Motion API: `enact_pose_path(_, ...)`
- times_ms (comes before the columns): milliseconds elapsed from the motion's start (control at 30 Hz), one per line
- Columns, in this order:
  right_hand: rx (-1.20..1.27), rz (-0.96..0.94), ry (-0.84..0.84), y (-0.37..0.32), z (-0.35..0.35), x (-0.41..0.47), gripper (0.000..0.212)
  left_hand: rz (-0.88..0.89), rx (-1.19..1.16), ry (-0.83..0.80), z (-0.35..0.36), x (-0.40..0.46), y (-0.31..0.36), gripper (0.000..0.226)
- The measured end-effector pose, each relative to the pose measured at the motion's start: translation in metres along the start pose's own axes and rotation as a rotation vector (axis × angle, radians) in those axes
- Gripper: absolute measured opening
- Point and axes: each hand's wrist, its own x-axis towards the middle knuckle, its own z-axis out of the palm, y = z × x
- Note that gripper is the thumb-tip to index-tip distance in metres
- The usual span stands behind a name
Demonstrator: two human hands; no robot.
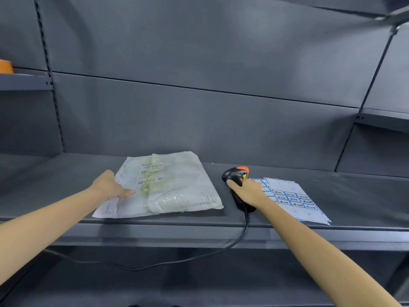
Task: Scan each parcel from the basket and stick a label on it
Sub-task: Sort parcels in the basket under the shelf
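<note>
A flat white plastic parcel [174,191] with a printed shipping label on top lies on the grey shelf [66,173]. My left hand [110,186] rests on the parcel's left edge, thumb laid across the wrapping. To the right lies a black barcode scanner [235,176] with an orange tip. My right hand [247,192] is curled round its handle. Sheets of blue-bordered labels [296,200] lie just right of the scanner, partly under my right wrist.
The scanner's black cable [244,231] drops over the shelf's front edge and loops across a lower shelf [199,280]. A grey back panel rises behind. An orange object [5,66] sits on a higher shelf at far left.
</note>
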Motion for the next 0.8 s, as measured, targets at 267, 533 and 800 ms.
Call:
enact_pose_path(267, -0.124, 0.288, 0.121, 0.083, -0.070, 0.011, 0.031, 0.027, -0.087, 0.080, 0.006, -0.004, -0.004, 0.074)
enact_pose_path(533, -0.238, 0.536, 0.015, 0.147, -0.094, 0.020, 0.050, 0.004, -0.278, 0.199, 0.010, -0.010, -0.003, 0.081)
enact_pose_path(800, -0.069, 0.635, 0.063, 0.205, -0.097, 0.064, 0.082, 0.131, -0.447, 0.387, 0.015, -0.022, -0.002, 0.043)
